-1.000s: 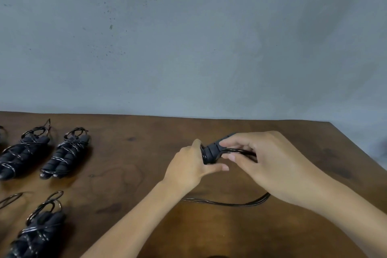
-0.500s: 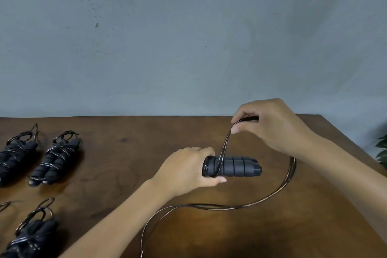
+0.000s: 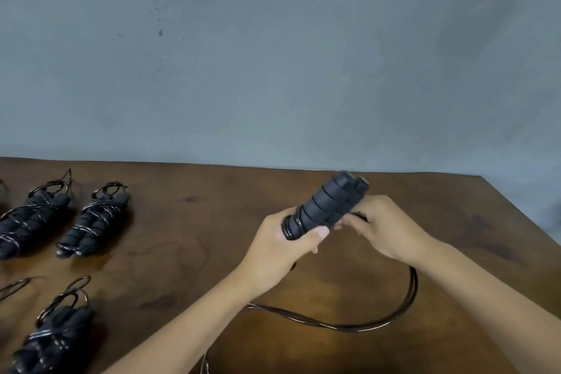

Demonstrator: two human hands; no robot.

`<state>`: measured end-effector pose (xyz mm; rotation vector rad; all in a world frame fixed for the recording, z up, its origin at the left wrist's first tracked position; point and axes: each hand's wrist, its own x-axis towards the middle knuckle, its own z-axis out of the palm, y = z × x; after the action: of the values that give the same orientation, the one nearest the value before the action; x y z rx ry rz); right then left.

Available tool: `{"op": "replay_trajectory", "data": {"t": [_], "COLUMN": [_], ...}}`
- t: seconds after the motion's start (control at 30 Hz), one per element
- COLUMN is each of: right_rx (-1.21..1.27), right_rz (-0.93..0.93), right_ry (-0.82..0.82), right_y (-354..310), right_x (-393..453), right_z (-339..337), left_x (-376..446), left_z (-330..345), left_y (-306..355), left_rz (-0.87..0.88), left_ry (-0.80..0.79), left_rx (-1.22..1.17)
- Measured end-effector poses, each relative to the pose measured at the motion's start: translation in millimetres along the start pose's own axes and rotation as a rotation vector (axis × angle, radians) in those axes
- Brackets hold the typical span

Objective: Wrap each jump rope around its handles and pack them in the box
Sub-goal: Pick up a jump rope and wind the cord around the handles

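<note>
While left hand (image 3: pixel 282 247) grips handles (image 3: pixel 326 206) at lower end, right hand (image 3: pixel 385 226) pinches rope (image 3: pixel 349 326) just beside them; few turns on, long loop left. Three wrapped bundles (image 3: pixel 94 218) far left of hands. Box not visible.

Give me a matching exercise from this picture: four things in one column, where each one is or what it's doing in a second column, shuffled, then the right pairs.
Things
1. left hand
2. right hand
3. loose rope
4. wrapped jump ropes

States
A. lying in a curve on the table, near the person
B. pinching rope beside the raised handles
C. resting bundled at the left of the table
D. gripping the lower end of the handles

Pairs: 1-D, 2-B, 3-A, 4-C
</note>
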<state>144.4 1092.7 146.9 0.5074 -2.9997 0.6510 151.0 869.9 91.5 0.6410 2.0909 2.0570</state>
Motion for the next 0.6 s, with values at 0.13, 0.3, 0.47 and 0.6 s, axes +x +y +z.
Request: {"op": "replay_trajectory", "data": {"t": [0.13,0.3,0.47,0.6], "right_rx": [-0.049,-0.114,-0.026,-0.013], "right_rz": [-0.068,-0.008,0.113,0.219], "right_ry": [-0.053,-0.056,-0.061,-0.07], "right_y": [-13.7,-17.8,-27.4,-29.6], "right_x": [-4.3,-8.3,-14.0,-12.5], "right_z": [8.6,9.6,0.9,-10.2], "left_x": [-0.1,5.0,10.3,18.2], "left_z": [7.9,8.0,-4.9,-17.2], "left_y": [0.8,-5.0,-6.0,-13.0], "left_rz": [-0.15,-0.184,-0.228,-0.234], "left_ry": [0.096,0.203,0.285,0.351], "left_rx": [-0.232,-0.446,-0.455,-0.372]}}
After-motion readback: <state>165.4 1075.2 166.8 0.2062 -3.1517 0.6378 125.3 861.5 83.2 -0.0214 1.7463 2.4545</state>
